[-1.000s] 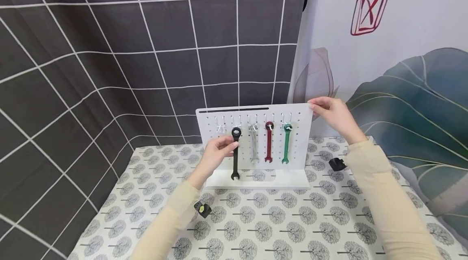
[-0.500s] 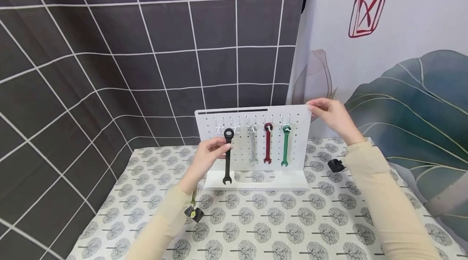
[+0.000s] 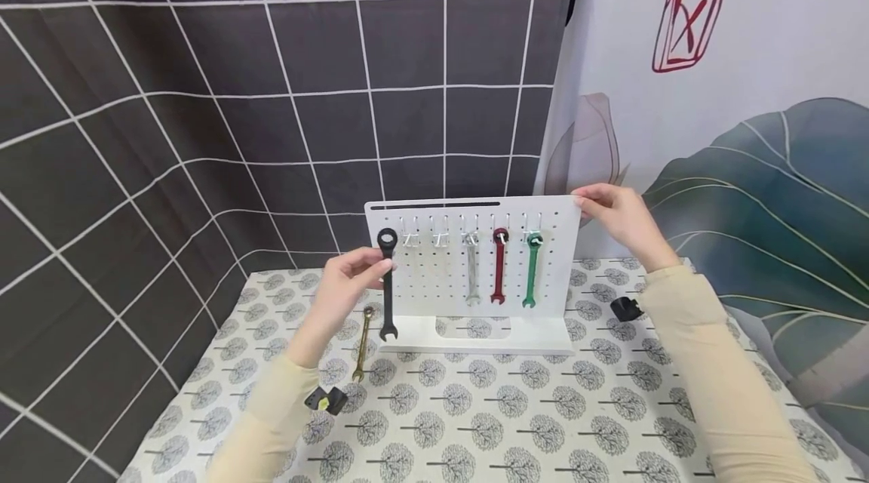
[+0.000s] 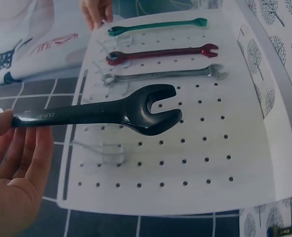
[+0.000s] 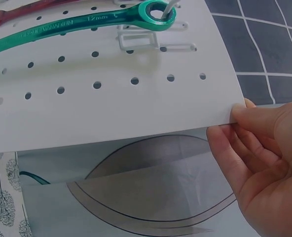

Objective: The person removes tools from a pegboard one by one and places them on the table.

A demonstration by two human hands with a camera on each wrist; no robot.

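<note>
At the upper right of the head view, red seal-like characters [image 3: 691,15] mark a white curtain [image 3: 618,23]; I cannot read them. A dark grid curtain [image 3: 400,45] hangs behind the white pegboard [image 3: 448,272], which stands on a desk [image 3: 475,423] covered in a tree print. A silver wrench [image 3: 471,272], a red wrench [image 3: 499,268] and a green wrench [image 3: 532,272] hang on the pegboard. A brass wrench [image 3: 363,346] lies on the desk between the pegboard and the left sleeve [image 3: 271,400]. The black wrench [image 3: 388,290] is held up before the pegboard's left edge, nearly upright, ring end up and forked end down; the left hand [image 3: 345,287] has it pinched in its grip.

In the left wrist view, small lettering [image 4: 94,111] runs along the black wrench's shank, too faint to make out. The wrench crosses in front of the pegboard, covering some holes, its long axis roughly level and its forked end towards the right.

In the right wrist view, lettering on the green wrench is too blurred to read surely. The right hand [image 5: 269,163] grips the pegboard's corner between thumb and fingers.
</note>
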